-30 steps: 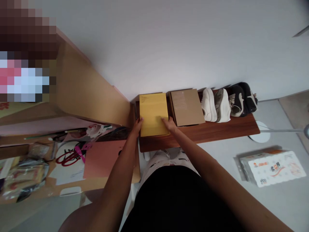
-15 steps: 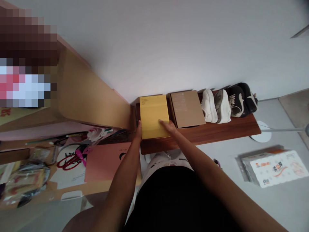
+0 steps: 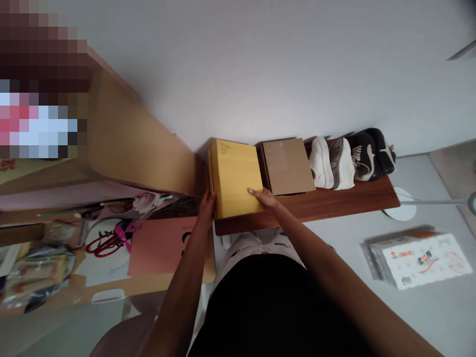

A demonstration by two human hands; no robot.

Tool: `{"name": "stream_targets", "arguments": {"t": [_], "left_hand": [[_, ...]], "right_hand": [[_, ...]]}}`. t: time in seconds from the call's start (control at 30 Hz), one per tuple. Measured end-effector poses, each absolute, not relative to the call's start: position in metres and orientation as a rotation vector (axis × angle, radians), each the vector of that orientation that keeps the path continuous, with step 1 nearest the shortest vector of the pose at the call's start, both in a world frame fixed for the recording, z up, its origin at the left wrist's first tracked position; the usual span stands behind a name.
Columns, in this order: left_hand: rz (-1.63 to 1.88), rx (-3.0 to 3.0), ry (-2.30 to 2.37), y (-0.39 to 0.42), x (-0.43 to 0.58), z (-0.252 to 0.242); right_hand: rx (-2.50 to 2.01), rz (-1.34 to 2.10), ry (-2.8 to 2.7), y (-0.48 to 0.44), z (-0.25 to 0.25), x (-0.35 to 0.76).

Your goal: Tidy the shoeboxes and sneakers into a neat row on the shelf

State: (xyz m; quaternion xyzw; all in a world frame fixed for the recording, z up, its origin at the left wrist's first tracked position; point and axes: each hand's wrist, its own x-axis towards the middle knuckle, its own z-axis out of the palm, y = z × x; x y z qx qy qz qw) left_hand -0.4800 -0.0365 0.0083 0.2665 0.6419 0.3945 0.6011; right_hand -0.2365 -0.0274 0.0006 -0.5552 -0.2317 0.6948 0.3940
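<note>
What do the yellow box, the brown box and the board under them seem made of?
Yellow box: probably cardboard, smooth, low sheen; flat panels, straight edges. Brown box: likely plain matt cardboard, from its bare tan color. Board: smooth wood or laminate, streaked reddish-brown; can't tell which.

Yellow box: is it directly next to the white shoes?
No, the brown box sits between the yellow box and the white shoes.
</note>
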Motion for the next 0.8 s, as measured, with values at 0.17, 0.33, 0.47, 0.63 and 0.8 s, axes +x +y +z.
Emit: {"name": "stream_targets", "arguments": {"t": [0.17, 0.33, 0.47, 0.63, 0.8], "left_hand": [[0.86, 0.543, 1.312, -0.043, -0.486, 0.033], [0.841, 0.519, 1.309, -0.041, -0.486, 0.043], [0.869, 0.582, 1.398, -0.04, -0.473, 0.048], [0.909, 0.717, 1.52, -0.039, -0.457, 0.056], [0.94, 0.75, 1.546, -0.042, -0.449, 0.054]], "right_hand": [[-1.415, 1.762, -0.662, -0.032, 0.002, -0.235], [-1.452, 1.625, -0.844, -0.033, 0.003, -0.236], [-1.557, 1.509, -0.983, -0.034, 0.002, -0.245], [-1.349, 1.743, -0.919, -0.042, 0.014, -0.26], [-1.302, 1.803, -0.876, -0.046, 0.033, -0.265]]}}
